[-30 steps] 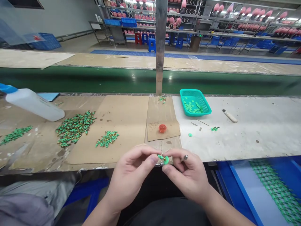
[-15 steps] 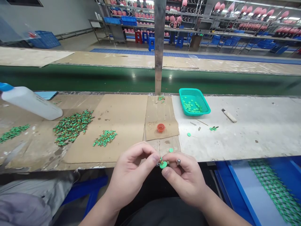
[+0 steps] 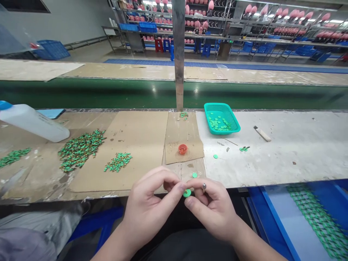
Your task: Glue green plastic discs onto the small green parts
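Note:
My left hand [image 3: 154, 203] is closed in a pinch at the table's front edge, its thumb and forefinger on a tiny green-and-gold piece that the fingertips mostly hide. Right at those fingertips is a round green disc [image 3: 187, 193], touching or nearly touching the piece. My right hand [image 3: 214, 206] closes from the other side, with forefinger and thumb at the disc's edge. From between its curled fingers pokes the metal tip of a thin tool [image 3: 204, 186]; the rest of that tool is hidden. Another green disc [image 3: 194, 175] lies on the table just beyond my hands.
Piles of small green-and-gold pieces [image 3: 81, 148] lie left, beside a white bottle [image 3: 35, 121]. Ahead are a red cup [image 3: 182, 149] and a teal basket [image 3: 236, 127] of green discs. A flat-handled blade [image 3: 262, 133] lies right. A blue crate [image 3: 274, 214] stands lower right; a metal post [image 3: 178, 72] rises ahead.
The view has shifted slightly. My left fingertips have closed further over the small green-and-gold piece, covering more of it. Both hands stay together around the disc.

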`<state>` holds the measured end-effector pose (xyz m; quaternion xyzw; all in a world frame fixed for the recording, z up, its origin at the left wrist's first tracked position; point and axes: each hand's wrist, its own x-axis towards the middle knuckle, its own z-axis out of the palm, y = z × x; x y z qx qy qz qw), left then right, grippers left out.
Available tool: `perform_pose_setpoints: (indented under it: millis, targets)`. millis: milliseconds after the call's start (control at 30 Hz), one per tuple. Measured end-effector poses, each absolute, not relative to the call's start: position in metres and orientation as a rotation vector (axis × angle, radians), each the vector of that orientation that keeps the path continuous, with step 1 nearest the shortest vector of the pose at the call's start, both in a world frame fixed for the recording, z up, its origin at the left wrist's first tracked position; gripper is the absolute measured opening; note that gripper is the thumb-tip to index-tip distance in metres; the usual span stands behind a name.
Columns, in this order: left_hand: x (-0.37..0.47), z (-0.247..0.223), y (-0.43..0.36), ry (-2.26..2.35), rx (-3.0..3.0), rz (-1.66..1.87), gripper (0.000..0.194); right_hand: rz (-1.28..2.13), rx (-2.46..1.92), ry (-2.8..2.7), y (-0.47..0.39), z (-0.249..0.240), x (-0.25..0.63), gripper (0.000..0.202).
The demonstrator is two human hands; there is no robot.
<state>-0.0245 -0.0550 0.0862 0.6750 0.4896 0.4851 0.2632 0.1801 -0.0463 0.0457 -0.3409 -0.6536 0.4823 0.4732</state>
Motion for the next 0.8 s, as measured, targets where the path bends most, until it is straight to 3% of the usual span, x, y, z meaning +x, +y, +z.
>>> perform_pose_setpoints:
  millis: [233,400,600,800]
  targets:
    - [-0.004,0.074,-0.024,1.320,1.890,1.170,0.025,1.198,-1.060,-1.415,-0.047,0.034,0.229,0.024]
    - [0.067,0.061,0.038,1.196,1.928,0.920,0.033,1.105,-1.316,-1.224,-0.059,0.019,0.285,0.035]
    - [0.159,0.034,0.120,1.249,2.042,0.732,0.028,1.037,-1.371,-1.101,-0.078,0.006,0.326,0.044]
    - [0.190,0.023,0.136,1.355,2.093,0.671,0.030,1.021,-1.400,-1.027,-0.087,0.002,0.350,0.051]
